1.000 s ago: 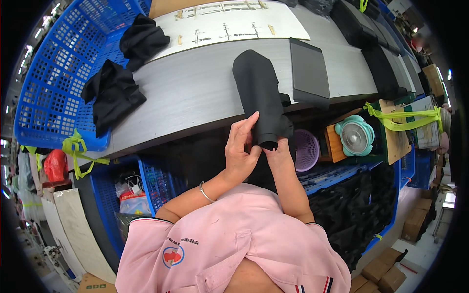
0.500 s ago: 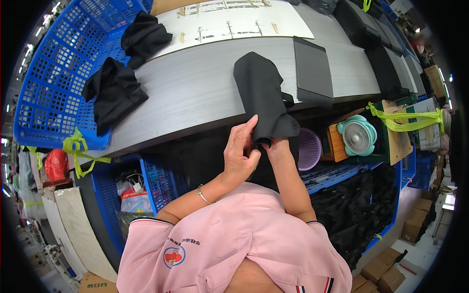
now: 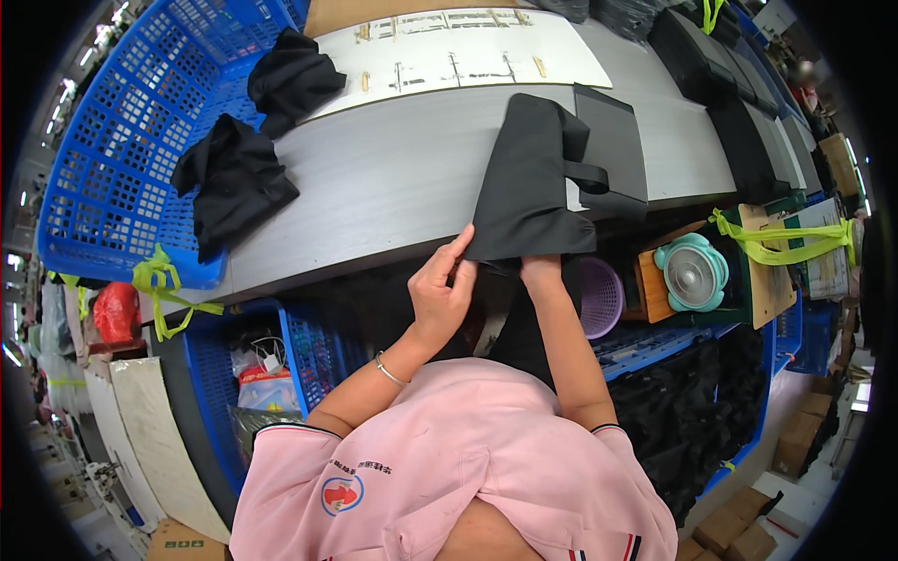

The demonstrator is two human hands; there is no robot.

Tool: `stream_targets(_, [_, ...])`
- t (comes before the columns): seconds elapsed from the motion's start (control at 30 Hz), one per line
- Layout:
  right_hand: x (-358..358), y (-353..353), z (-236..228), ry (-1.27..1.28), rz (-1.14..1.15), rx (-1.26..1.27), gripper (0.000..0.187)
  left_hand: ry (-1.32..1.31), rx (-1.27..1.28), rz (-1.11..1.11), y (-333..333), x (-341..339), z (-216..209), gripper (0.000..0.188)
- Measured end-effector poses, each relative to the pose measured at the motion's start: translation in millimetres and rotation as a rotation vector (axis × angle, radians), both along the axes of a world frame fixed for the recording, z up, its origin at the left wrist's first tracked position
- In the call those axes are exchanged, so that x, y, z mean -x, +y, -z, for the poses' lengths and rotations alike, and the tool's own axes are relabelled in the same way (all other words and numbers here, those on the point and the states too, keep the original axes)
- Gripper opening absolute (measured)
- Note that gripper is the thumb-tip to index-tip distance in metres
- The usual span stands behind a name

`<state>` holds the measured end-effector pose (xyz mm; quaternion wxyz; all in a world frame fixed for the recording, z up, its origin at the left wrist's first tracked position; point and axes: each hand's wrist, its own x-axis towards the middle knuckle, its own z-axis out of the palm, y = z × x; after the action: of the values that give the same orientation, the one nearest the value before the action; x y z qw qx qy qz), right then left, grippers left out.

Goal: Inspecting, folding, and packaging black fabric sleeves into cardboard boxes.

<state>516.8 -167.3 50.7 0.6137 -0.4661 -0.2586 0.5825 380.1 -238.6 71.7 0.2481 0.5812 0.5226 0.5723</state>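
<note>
A black cloth pouch (image 3: 526, 182) lies over the near edge of the grey table, its mouth toward me and a short strap (image 3: 586, 176) sticking out on its right. At the left corner of the mouth my left hand (image 3: 441, 292) pinches the cloth between index finger and thumb. My right hand (image 3: 541, 271) reaches into the mouth from below; the fabric hides its fingers. Partly under the pouch's right side is a flat dark grey panel (image 3: 617, 154).
A blue basket (image 3: 79, 201) stands at the left, with crumpled black cloth pieces (image 3: 238, 182) by its edge. Behind lies a white marked board (image 3: 458, 70). Dark stacks (image 3: 697, 61) occupy the far right. Below the table are a purple basket (image 3: 601, 297) and a small teal fan (image 3: 692, 271).
The pouch has spread flatter and wider, shifting right onto the grey panel, with its strap now showing more. My left hand has come to the mouth's left corner; my right hand stays at the mouth.
</note>
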Motion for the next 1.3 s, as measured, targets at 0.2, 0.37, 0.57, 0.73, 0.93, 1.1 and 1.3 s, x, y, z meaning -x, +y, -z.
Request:
stream_targets(0.2, [-28.8, -10.9, 10.5, 0.205, -0.586, 0.009, 0.035, -0.38, 0.265, -0.137, 6.4, 21.3, 34.5, 0.032])
stream_targets(0.37, [-3.4, -14.5, 55.7, -1.545, -0.238, -0.416, 0.028, -0.816, 0.548, 0.073, 4.3, -3.0, 62.7, 0.027])
stream_targets(0.57, [37.3, -38.0, -3.0, -1.716, -0.319, -0.315, 0.03, -0.966, 0.664, 0.15, -3.6, -19.0, 77.8, 0.017])
stream_targets(0.73, [25.8, -14.6, 23.1, -1.706, -0.696, -0.358, 0.043, -0.87, 0.701, 0.263, -2.9, -19.3, 93.5, 0.012])
stream_targets(0.93, [26.4, -14.9, 40.6, -1.951, -0.339, -0.816, 0.038, -1.023, 0.673, 0.259, 3.0, -10.8, 73.5, 0.015])
stream_targets(1.1, [24.4, -38.3, 25.6, -1.651, -0.568, -0.348, 0.038, -0.877, 0.319, -0.108, -0.9, 18.1, 72.4, 0.029])
stream_targets(1.3, [-6.0, -43.2, 40.5, -1.583, -0.411, -0.579, 0.042, -0.627, 0.463, 0.161, -41.1, 21.5, 17.6, 0.015])
